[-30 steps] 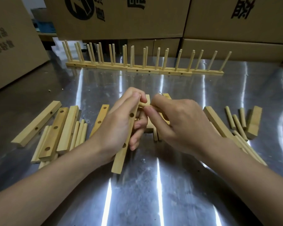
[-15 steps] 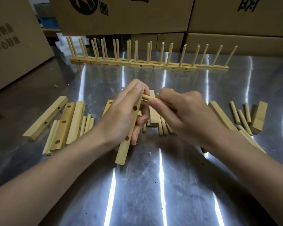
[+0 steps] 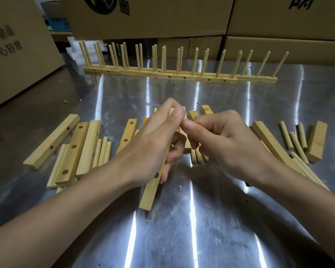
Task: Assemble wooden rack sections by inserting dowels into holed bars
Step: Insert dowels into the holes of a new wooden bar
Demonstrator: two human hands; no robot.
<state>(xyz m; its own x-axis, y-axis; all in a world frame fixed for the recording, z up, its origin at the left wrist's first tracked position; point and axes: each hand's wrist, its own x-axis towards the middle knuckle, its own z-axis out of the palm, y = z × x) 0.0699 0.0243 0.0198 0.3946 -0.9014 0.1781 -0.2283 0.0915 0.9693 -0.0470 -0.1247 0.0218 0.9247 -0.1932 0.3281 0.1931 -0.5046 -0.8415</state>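
My left hand [image 3: 155, 144] grips a holed wooden bar [image 3: 150, 192] that slants from the fingertips down toward me above the metal table. My right hand [image 3: 222, 138] is curled right beside the bar's upper end, thumb tip touching my left index finger. Its fingers hide the dowel seen earlier, so I cannot see it now. Loose bars [image 3: 74, 149] and dowels [image 3: 103, 151] lie to the left. More dowels [image 3: 296, 140] and bars [image 3: 317, 144] lie to the right. Assembled rack sections [image 3: 178, 76] with upright dowels stand in a row at the back.
Large cardboard boxes [image 3: 162, 16] wall in the back and left of the shiny metal table [image 3: 182, 229]. A few bars [image 3: 206, 110] and dowels [image 3: 196, 157] lie under and behind my hands.
My right hand has closed in on the bar's upper end, and the dowel that showed between the hands is now hidden. The camera has tipped slightly.
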